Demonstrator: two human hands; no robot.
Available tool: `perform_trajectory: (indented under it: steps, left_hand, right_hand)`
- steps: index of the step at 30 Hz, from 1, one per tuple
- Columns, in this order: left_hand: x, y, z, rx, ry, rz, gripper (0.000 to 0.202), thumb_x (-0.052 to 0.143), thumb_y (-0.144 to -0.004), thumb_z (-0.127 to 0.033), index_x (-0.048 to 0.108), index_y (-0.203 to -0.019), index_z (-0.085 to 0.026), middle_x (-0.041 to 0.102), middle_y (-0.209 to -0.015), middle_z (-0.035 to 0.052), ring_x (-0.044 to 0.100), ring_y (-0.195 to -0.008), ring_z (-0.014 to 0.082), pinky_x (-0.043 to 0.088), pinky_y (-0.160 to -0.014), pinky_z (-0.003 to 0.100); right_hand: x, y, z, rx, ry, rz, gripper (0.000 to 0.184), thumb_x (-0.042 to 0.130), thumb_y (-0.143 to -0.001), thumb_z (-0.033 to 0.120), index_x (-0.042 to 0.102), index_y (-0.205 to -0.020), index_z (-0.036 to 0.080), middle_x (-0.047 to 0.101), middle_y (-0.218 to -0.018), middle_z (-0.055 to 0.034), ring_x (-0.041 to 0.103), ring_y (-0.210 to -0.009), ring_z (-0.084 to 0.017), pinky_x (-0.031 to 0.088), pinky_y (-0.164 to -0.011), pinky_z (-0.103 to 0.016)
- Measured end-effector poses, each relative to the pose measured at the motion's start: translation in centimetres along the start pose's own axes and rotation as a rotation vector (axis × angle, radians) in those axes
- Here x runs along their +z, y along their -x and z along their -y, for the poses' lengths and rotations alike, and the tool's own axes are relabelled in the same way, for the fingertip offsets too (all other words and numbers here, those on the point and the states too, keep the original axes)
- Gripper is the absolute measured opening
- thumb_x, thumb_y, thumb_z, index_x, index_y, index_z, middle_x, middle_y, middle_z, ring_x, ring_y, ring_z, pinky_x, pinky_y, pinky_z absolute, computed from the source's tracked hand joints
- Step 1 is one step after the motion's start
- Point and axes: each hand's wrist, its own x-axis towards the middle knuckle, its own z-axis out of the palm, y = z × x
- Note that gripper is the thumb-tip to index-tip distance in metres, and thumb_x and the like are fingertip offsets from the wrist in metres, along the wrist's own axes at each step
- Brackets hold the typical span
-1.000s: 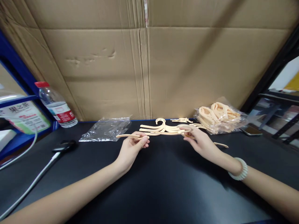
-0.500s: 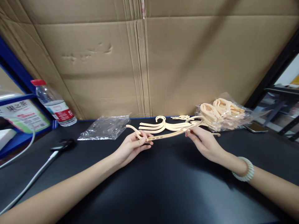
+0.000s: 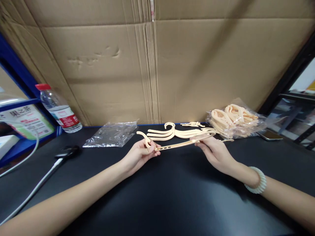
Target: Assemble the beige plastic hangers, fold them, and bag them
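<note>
Between my two hands, a cream plastic clothes hanger is held up above the black table. My left hand is closed on its left end, where a curved piece sticks up past the fingers. At the other end my right hand pinches the hanger near its hook; part of it is hidden by the fingers. Just behind lies a stack of similar hangers with a hook upward. Beyond that stack are several small loose cream pieces.
A clear bag of cream hanger parts lies at the back right, beside a phone. At left are a flat clear plastic bag, a water bottle and a black device with a white cable. Cardboard walls the back.
The hanger's right part has tilted lower and flatter, with my right hand turning slightly. Both hands keep their hold. The view has shifted a little.
</note>
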Motion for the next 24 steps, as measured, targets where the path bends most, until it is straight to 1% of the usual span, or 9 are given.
perform_trajectory:
  steps: [2, 7, 11, 14, 17, 21, 24]
  left_hand:
    - [0.0, -0.1, 0.0, -0.003, -0.009, -0.017, 0.025, 0.083, -0.062, -0.018, 0.059, -0.066, -0.012, 0.069, -0.077, 0.0041, 0.064, -0.067, 0.0113, 0.053, -0.07, 0.021]
    - [0.3, -0.1, 0.0, 0.0, -0.059, -0.072, 0.024, 0.08, -0.061, -0.013, 0.056, -0.064, -0.012, 0.069, -0.073, 0.0038, 0.064, -0.063, 0.0113, 0.053, -0.066, 0.02]
    - [0.7, 0.1, 0.1, 0.025, -0.07, -0.138, 0.027, 0.079, -0.058, -0.012, 0.052, -0.064, -0.014, 0.069, -0.069, 0.002, 0.062, -0.059, 0.01, 0.052, -0.061, 0.019]
    - [1.0, 0.3, 0.3, 0.062, -0.086, -0.172, 0.029, 0.08, -0.057, -0.013, 0.052, -0.064, -0.015, 0.068, -0.066, 0.0008, 0.061, -0.057, 0.0093, 0.051, -0.06, 0.018]
    - [1.3, 0.4, 0.4, 0.096, -0.103, -0.202, 0.03, 0.081, -0.056, -0.015, 0.053, -0.064, -0.014, 0.069, -0.066, 0.0017, 0.062, -0.058, 0.0096, 0.052, -0.06, 0.018]
    - [1.5, 0.5, 0.4, 0.119, -0.119, -0.23, 0.029, 0.083, -0.055, -0.018, 0.056, -0.064, -0.013, 0.07, -0.068, 0.0026, 0.063, -0.059, 0.0098, 0.052, -0.059, 0.017]
    - [1.6, 0.6, 0.5, 0.121, -0.116, -0.265, 0.028, 0.084, -0.055, -0.02, 0.058, -0.066, -0.013, 0.07, -0.069, 0.0021, 0.065, -0.06, 0.0106, 0.053, -0.061, 0.018]
  right_hand:
    - [0.1, 0.1, 0.1, -0.028, 0.003, -0.009, 0.02, 0.046, -0.093, 0.012, 0.06, -0.105, 0.021, 0.068, -0.102, -0.0074, 0.065, -0.095, -0.02, 0.053, -0.085, -0.034]
    - [0.0, 0.2, 0.6, -0.07, 0.026, -0.025, 0.023, 0.047, -0.092, 0.008, 0.059, -0.107, 0.021, 0.069, -0.101, -0.0064, 0.065, -0.096, -0.019, 0.052, -0.086, -0.033]
    - [0.0, 0.1, 1.0, -0.069, 0.046, -0.016, 0.02, 0.046, -0.093, 0.008, 0.057, -0.106, 0.019, 0.068, -0.096, -0.0074, 0.064, -0.091, -0.019, 0.053, -0.08, -0.032]
    - [0.0, 0.1, 1.2, -0.032, 0.052, -0.023, 0.014, 0.046, -0.094, 0.011, 0.056, -0.099, 0.017, 0.066, -0.087, -0.0074, 0.064, -0.083, -0.019, 0.053, -0.074, -0.031]
    - [0.0, 0.2, 1.3, 0.017, 0.044, -0.008, 0.013, 0.044, -0.094, 0.013, 0.056, -0.096, 0.017, 0.065, -0.085, -0.0073, 0.064, -0.079, -0.018, 0.052, -0.071, -0.03]
    - [0.1, 0.6, 1.3, 0.063, 0.038, -0.014, 0.015, 0.045, -0.095, 0.016, 0.056, -0.105, 0.017, 0.067, -0.09, -0.0076, 0.064, -0.081, -0.018, 0.052, -0.072, -0.03]
    - [0.2, 0.8, 1.3, 0.135, -0.001, -0.008, 0.019, 0.045, -0.095, 0.018, 0.054, -0.112, 0.018, 0.067, -0.091, -0.007, 0.065, -0.08, -0.018, 0.052, -0.071, -0.03]
